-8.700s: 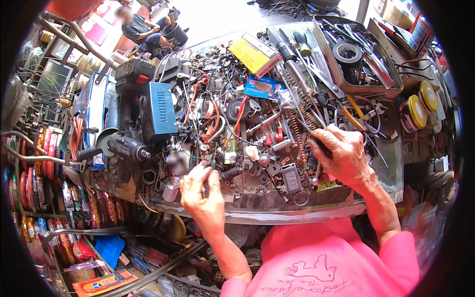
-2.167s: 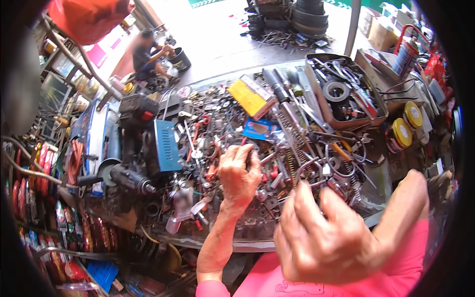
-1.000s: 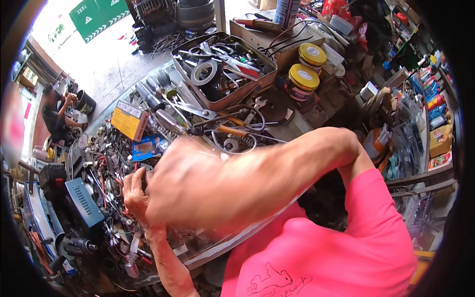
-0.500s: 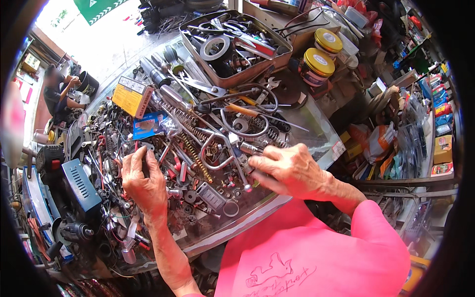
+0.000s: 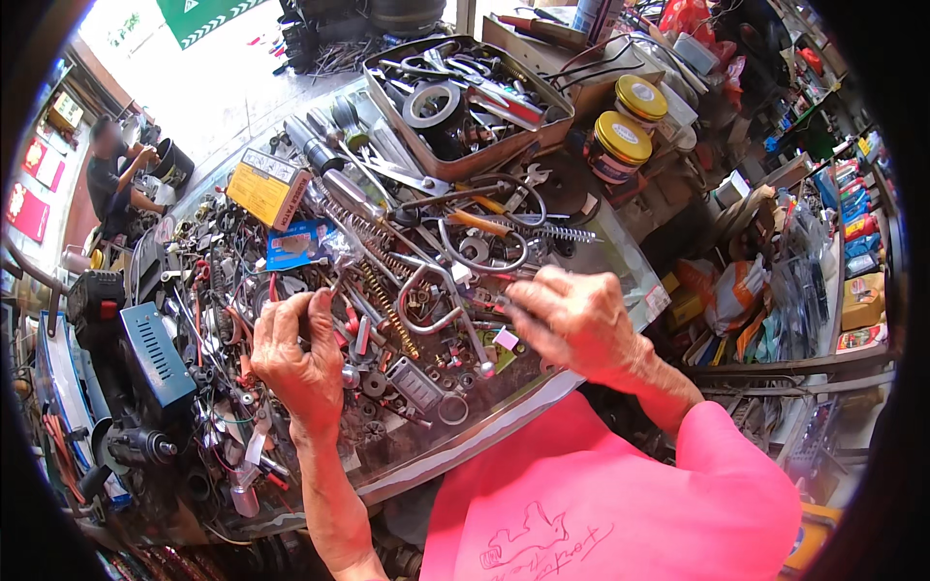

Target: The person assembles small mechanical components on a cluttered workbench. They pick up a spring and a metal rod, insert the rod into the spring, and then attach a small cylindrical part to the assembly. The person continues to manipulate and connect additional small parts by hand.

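My left hand (image 5: 298, 363) hovers over the left part of a heap of metal parts, fingers curled and thumb tip close to the index finger. What may be pinched there is too small to make out. At the right side of the heap is my right hand (image 5: 581, 324), its fingers bent down and smeared by motion, so their grip is hidden. Near its fingertips lie a small pale pink piece (image 5: 505, 339) and a bent metal rod with a ball end (image 5: 486, 369). Between the hands are a brass-coloured coil spring (image 5: 392, 308) and a grey rectangular metal part (image 5: 417, 385).
A metal box of tools (image 5: 407, 155) stands at the back, beside yellow-lidded tins (image 5: 620, 145). On the heap lie a yellow carton (image 5: 266, 189) and a blue packet (image 5: 298, 245). At left are a blue vented box (image 5: 157, 355) and a drill (image 5: 140, 445). Another person (image 5: 111, 174) sits far left.
My right hand has shifted slightly right. A spring beyond it now lies farther back, and the pale pink piece has come into sight. My left hand has moved a little right, its fingertips closer together.
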The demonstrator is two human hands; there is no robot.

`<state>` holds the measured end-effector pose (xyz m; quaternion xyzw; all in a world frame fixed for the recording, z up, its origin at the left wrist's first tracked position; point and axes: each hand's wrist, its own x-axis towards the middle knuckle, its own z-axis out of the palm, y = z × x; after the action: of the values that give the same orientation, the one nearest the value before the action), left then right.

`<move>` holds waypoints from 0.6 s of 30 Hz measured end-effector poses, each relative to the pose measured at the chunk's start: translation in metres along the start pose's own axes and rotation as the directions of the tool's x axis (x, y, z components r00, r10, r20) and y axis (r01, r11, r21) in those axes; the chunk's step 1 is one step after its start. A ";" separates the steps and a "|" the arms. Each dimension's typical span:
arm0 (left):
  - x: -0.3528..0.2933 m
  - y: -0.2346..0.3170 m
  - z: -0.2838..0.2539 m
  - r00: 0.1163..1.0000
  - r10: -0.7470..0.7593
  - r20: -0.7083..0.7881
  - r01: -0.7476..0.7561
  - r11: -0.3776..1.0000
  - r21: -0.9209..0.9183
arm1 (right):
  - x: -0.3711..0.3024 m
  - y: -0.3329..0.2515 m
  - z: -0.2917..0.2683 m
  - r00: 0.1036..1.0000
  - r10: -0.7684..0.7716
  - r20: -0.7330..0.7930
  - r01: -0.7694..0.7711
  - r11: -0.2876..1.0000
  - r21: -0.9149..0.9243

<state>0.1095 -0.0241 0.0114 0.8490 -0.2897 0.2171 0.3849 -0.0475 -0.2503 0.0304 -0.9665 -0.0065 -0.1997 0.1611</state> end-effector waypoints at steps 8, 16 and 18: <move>0.000 0.003 0.004 0.994 0.111 -0.012 -0.111 0.994 0.010 | -0.002 -0.032 0.015 0.994 -0.036 0.105 0.026 0.995 0.096; -0.004 0.005 0.003 0.996 0.074 0.047 -0.074 0.997 -0.001 | 0.001 -0.023 0.014 0.986 0.027 0.166 -0.063 0.973 0.220; -0.006 0.003 0.003 0.993 0.101 0.053 -0.102 0.995 0.009 | 0.008 -0.012 0.009 0.994 0.076 0.080 -0.090 0.977 0.191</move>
<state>0.1040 -0.0263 0.0072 0.8407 -0.3412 0.2159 0.3608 -0.0374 -0.2362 0.0298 -0.9521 0.0085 -0.1561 0.2627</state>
